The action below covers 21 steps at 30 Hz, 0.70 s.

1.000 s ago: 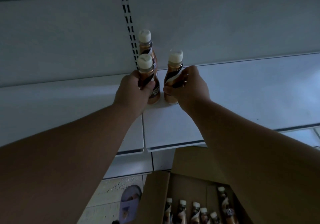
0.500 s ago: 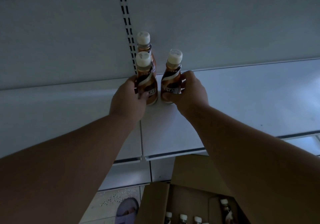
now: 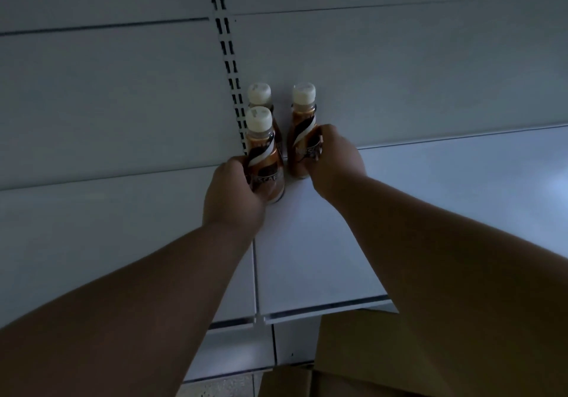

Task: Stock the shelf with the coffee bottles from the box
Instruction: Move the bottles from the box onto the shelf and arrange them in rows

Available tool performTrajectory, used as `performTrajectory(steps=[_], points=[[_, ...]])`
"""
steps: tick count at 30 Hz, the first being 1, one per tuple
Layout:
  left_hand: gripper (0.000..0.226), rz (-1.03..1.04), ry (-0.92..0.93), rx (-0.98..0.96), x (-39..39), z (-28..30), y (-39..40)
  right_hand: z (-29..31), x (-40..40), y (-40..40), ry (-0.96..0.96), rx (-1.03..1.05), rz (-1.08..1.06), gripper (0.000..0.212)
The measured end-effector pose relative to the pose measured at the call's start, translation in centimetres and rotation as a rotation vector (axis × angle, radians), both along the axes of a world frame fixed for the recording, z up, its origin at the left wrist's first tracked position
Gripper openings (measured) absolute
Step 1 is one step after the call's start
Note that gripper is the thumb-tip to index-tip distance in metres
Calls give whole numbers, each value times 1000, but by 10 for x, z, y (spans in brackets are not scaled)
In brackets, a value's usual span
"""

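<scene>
**Placing two bottles at the back of the shelf**

Nearest the camera, the cardboard box (image 3: 353,356) sits below the shelf's front edge; only its flaps show, contents not visible. Past it, the white shelf (image 3: 322,258) is mostly bare. Both forearms reach across it. Left hand (image 3: 233,194) has its fingers (image 3: 238,163) wrapped around the front bottle (image 3: 264,163), base on or just at the shelf. Right hand (image 3: 333,163) is closed on the right bottle (image 3: 302,138), which stands just beside the front bottle, close to the back panel (image 3: 399,74). Directly behind the front bottle a rear bottle (image 3: 259,95) stands against the slotted upright (image 3: 229,68), untouched.

Step judged: setting down, final alignment. Next move likely needs both grips loosened without tipping either bottle, then hands back to the box for more.
</scene>
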<state>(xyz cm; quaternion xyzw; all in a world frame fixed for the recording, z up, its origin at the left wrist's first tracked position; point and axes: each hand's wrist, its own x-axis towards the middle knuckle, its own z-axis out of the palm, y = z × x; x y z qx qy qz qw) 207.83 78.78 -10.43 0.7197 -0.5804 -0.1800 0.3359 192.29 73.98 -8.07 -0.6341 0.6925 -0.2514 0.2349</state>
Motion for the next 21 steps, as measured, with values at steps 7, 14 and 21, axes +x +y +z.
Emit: performTrajectory(steps=[7, 14, 21], points=[[41, -37, -19, -17, 4, -3, -2, -1, 13, -11, -9, -6, -37, 40], [53, -55, 25, 85, 4, 6, 2, -1, 11, 32, -15, -23, -25, 44], [42, -71, -87, 82, -15, 39, 99, 36, -17, 134, 35, -37, 50, 54]])
